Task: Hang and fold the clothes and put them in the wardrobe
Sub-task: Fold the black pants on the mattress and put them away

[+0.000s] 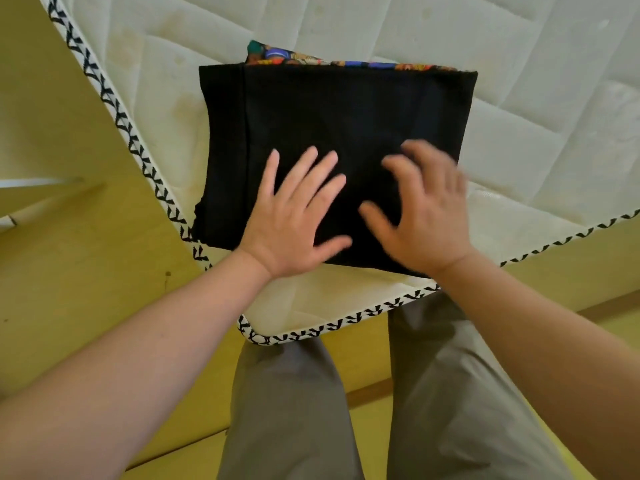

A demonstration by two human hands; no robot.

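A folded black garment (332,112) lies flat near the corner of a bare white quilted mattress (519,81). Under its far edge a colourful patterned cloth (311,58) peeks out. My left hand (298,216) lies flat on the near part of the black garment, fingers spread and straight. My right hand (426,209) is over the garment's near right part, fingers spread and slightly bent; it is blurred by motion and holds nothing.
The mattress has a black-and-white patterned border (114,109) and its corner (252,336) points toward my legs in grey trousers (294,410). Yellow-green floor (69,271) surrounds it on the left and below.
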